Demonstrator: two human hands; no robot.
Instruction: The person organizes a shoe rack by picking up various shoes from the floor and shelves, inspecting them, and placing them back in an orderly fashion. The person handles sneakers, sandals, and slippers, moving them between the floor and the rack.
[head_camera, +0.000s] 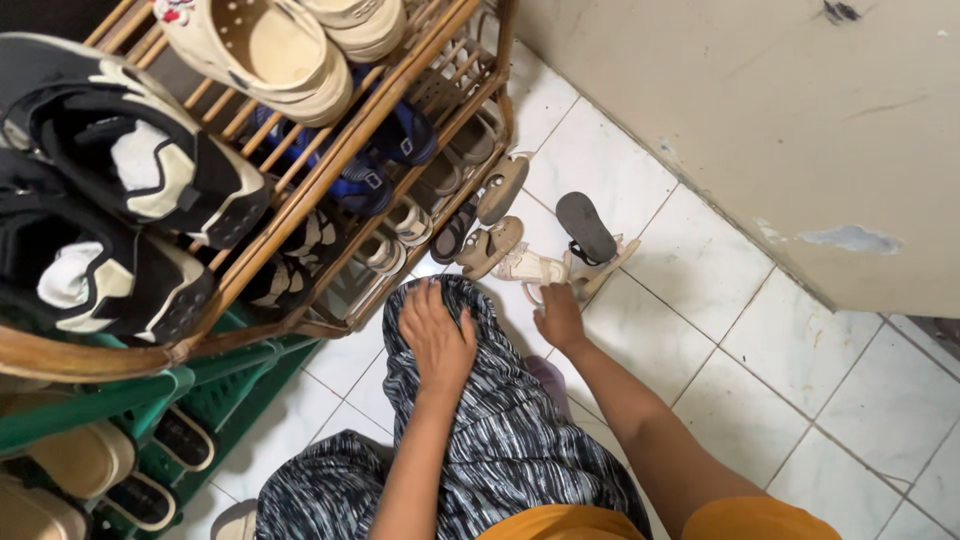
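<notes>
The right hand (558, 317) reaches down to a small pale sandal (530, 267) on the floor (720, 330), just at twelve o'clock from the fingers. The fingers look curled, touching the sandal or very near it; I cannot tell if they pinch it yet. The sandal looks light and a bit bendy, with thin straps. A good place to hold it seems to be the heel end or a strap.

The left hand (437, 335) lies flat and spread on a knee in striped pants (500, 420), holding nothing.

At one o'clock from the sandal a dark sandal (585, 226) sits tipped up against it. At ten o'clock are tan sandals (489, 246), packed close. They might get bumped.

At nine to eleven o'clock stands a wooden rack (330, 170) full of shoes. A wall (760, 120) is at two o'clock.
</notes>
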